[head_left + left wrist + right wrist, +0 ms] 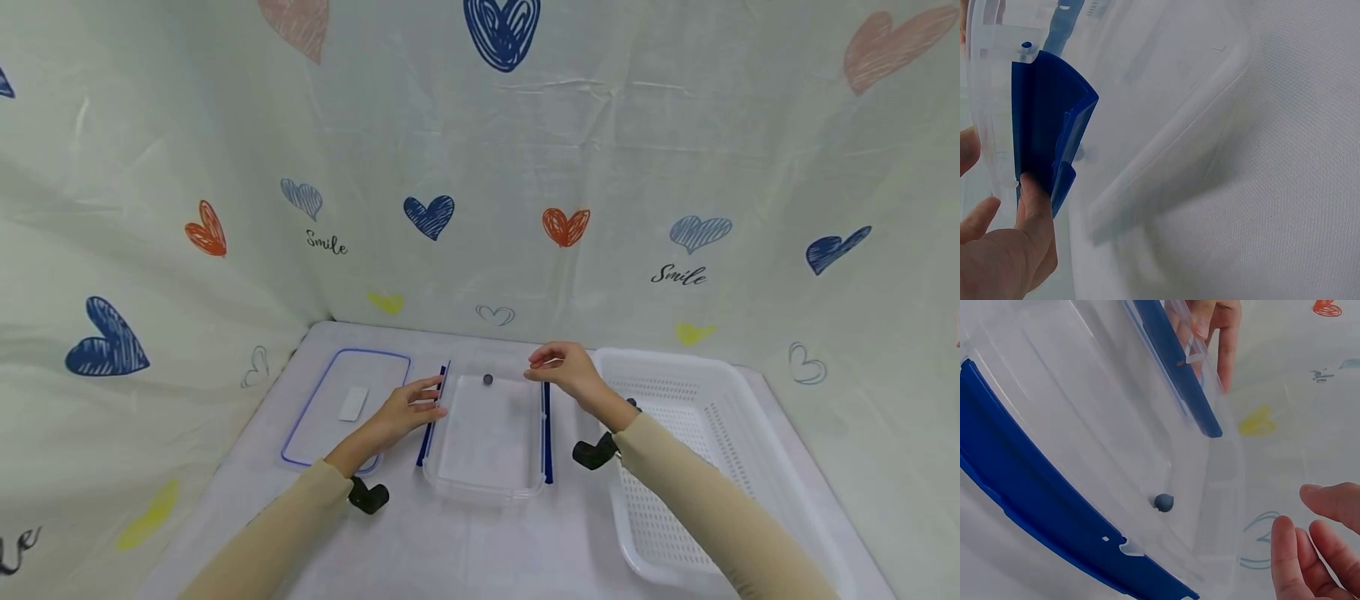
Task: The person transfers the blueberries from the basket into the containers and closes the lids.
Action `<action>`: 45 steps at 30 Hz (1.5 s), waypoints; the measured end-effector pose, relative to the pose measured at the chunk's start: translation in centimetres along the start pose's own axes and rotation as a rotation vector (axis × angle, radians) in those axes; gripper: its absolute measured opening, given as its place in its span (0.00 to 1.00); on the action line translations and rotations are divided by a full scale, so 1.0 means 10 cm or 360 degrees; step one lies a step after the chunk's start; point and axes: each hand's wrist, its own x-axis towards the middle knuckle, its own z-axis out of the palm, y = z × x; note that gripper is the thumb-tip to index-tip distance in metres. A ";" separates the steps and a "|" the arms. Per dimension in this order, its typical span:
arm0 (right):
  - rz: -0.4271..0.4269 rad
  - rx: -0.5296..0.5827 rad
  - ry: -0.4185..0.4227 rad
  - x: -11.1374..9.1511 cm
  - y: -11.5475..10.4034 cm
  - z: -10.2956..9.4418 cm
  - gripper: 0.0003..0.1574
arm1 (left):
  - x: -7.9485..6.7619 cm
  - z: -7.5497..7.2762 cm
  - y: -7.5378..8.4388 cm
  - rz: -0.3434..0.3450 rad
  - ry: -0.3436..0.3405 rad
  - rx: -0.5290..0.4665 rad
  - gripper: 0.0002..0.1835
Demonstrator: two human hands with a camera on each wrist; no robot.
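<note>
A clear plastic container (491, 437) stands lidless on the table, blue latch flaps (548, 433) folded out along both long sides. Inside, near its far end, lies one small round dark-blue thing (1164, 502) resembling a blueberry. My left hand (401, 412) is at the container's left side, fingers spread; in the left wrist view its fingertips meet the blue flap (1047, 119). Above the far right corner hovers my right hand (570, 371), thumb and fingers apart with nothing between them, as the right wrist view shows.
A clear lid with a blue seal (311, 408) lies flat to the left, a small white rectangle (353, 404) on it. On the right stands a large white perforated basket (630, 533). Behind the table (480, 558) hangs a heart-printed curtain (495, 150).
</note>
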 end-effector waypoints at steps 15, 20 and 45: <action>-0.0011 0.0066 0.0086 -0.13 -0.03 -0.41 0.18 | -0.07 0.05 -0.01 -0.0004 0.0014 -0.0029 0.36; -0.0026 0.0103 0.0128 -0.16 0.01 -0.55 0.19 | -0.07 0.05 -0.01 -0.0016 0.0029 -0.0026 0.36; 0.0087 -0.0001 0.0305 -0.39 0.45 -1.13 0.29 | -0.04 0.08 -0.01 -0.0021 0.0029 -0.0044 0.37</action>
